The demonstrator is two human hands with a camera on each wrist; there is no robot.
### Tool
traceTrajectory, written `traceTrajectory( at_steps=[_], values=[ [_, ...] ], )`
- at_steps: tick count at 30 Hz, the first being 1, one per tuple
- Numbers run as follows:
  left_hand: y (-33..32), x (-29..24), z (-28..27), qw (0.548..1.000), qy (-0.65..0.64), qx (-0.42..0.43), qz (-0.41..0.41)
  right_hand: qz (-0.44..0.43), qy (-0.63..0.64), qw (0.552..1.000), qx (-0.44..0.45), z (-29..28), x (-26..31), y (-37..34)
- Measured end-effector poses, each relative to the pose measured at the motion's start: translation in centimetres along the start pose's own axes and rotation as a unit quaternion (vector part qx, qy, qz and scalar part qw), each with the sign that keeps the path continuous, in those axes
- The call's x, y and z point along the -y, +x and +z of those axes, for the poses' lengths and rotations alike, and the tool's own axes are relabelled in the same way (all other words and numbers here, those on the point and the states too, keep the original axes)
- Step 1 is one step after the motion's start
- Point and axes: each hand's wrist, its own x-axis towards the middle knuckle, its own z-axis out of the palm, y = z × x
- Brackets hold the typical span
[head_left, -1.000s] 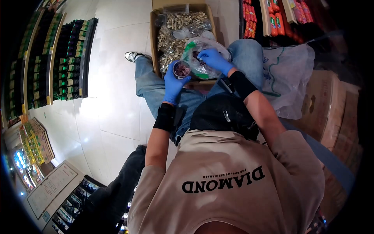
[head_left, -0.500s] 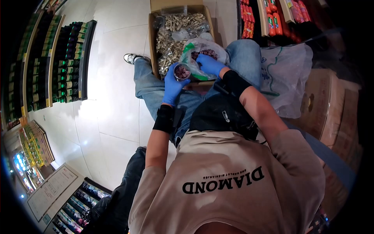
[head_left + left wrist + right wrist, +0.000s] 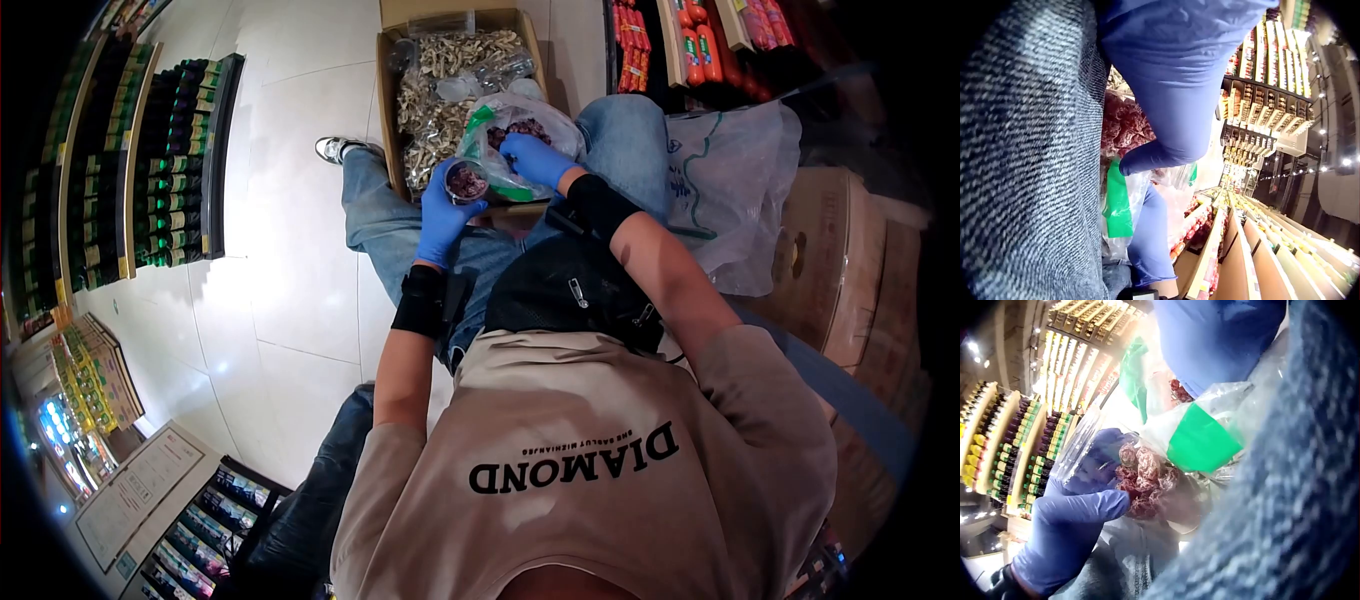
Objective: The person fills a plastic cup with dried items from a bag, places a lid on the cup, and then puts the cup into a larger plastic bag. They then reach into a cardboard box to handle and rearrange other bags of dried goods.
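My blue-gloved left hand (image 3: 440,218) grips a clear plastic tub (image 3: 1079,450) with its mouth facing up. Wrinkled, dark reddish dried fruits (image 3: 1147,472) fill part of it. To the right, my blue-gloved right hand (image 3: 538,162) reaches into an open clear plastic bag (image 3: 566,130) with green markings. More of the dried fruit (image 3: 528,128) lies in that bag, around the fingers. The right fingertips are hidden among the fruit and plastic, so I cannot tell whether they pinch any. The tub is close beside the bag's left edge.
Under the bag stands a cardboard box (image 3: 389,120) holding clear packs of pale dried pieces (image 3: 430,115), between my knees. Another plastic bag (image 3: 735,190) lies right of my right knee, by a large carton (image 3: 815,270). Shelves of bottles (image 3: 185,160) line the left; red packages (image 3: 705,55) are at upper right.
My right hand has gone from above the bag's opening down to the fruit and shifted slightly left. The left hand and tub stay nearly in place.
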Motion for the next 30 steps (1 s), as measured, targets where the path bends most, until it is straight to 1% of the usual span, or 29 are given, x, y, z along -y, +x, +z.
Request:
traceTrajectory(
  at_steps=[1,3,4,6,7,9,10,12,13,15,16,17,18,19,21,22,24,25,26,28,29,30],
  values=[
    [0.0,0.0,0.0,1.000,0.003,0.000,-0.002,0.000,0.000,1.000,0.000,-0.1,0.2,0.0],
    [0.0,-0.1,-0.1,1.000,0.006,0.000,0.001,0.045,0.014,0.999,0.013,-0.3,0.6,-0.1],
    [-0.1,-0.1,-0.1,1.000,0.009,0.001,0.003,0.044,0.015,0.999,0.014,-0.4,0.8,-0.1],
    [-0.1,-0.2,-0.1,1.000,0.000,-0.002,-0.003,0.072,0.056,0.996,-0.018,-0.9,1.0,-0.3],
    [-0.2,-0.3,-0.1,1.000,-0.009,-0.004,-0.008,0.071,0.055,0.996,-0.017,-1.1,1.0,-0.3],
    [-0.1,-0.2,-0.1,1.000,-0.009,-0.009,-0.005,0.097,0.081,0.989,-0.070,-1.8,1.0,0.1],
    [-0.1,-0.1,-0.1,1.000,-0.007,-0.012,-0.002,0.096,0.081,0.990,-0.069,-2.1,1.1,0.2],
    [-0.1,0.0,-0.1,1.000,-0.004,-0.015,-0.001,0.121,0.150,0.975,-0.109,-2.8,1.3,0.4],
    [-0.1,-0.1,-0.1,1.000,-0.001,-0.017,0.001,0.120,0.150,0.976,-0.107,-3.3,1.5,0.4],
    [-0.1,0.0,-0.1,1.000,-0.002,-0.020,0.002,0.134,0.239,0.955,-0.110,-4.1,2.0,0.0],
    [0.0,0.1,-0.1,1.000,-0.002,-0.021,0.004,0.133,0.239,0.956,-0.108,-4.6,2.2,0.0],
    [-0.1,0.2,-0.1,1.000,-0.002,-0.025,0.003,0.138,0.321,0.935,-0.061,-5.2,2.5,0.0],
    [-0.1,0.1,-0.1,1.000,0.003,-0.025,-0.001,0.142,0.399,0.906,-0.014,-5.8,2.8,0.0],
    [-0.1,0.1,-0.1,1.000,0.008,-0.025,-0.004,0.141,0.399,0.906,-0.012,-6.9,4.2,0.1],
    [0.0,-0.2,-0.2,1.000,0.017,-0.023,0.008,0.062,0.403,0.912,0.040,-8.3,7.2,0.3],
    [0.0,-0.2,-0.2,0.999,0.026,-0.019,0.020,0.062,0.403,0.912,0.041,-7.7,7.8,0.6],
    [0.0,-0.3,0.0,1.000,0.011,-0.019,0.015,0.012,0.295,0.953,0.063,-6.5,9.0,1.2],
    [0.1,-0.3,0.1,1.000,-0.003,-0.019,0.010,-0.015,0.291,0.955,0.054,-6.2,9.5,1.3],
    [0.0,-0.3,0.1,1.000,-0.002,-0.019,0.008,-0.015,0.292,0.955,0.055,-6.1,9.7,1.4],
    [-0.1,0.0,0.0,0.999,-0.034,-0.014,0.002,-0.071,0.185,0.979,0.047,-5.6,9.9,1.7],
    [-0.1,0.1,0.0,0.999,-0.034,-0.015,0.002,-0.072,0.186,0.979,0.048,-5.5,9.9,1.6],
    [-0.2,0.2,0.0,0.999,-0.028,-0.024,-0.003,-0.064,0.226,0.972,0.017,-5.6,10.0,1.4]
  ],
)
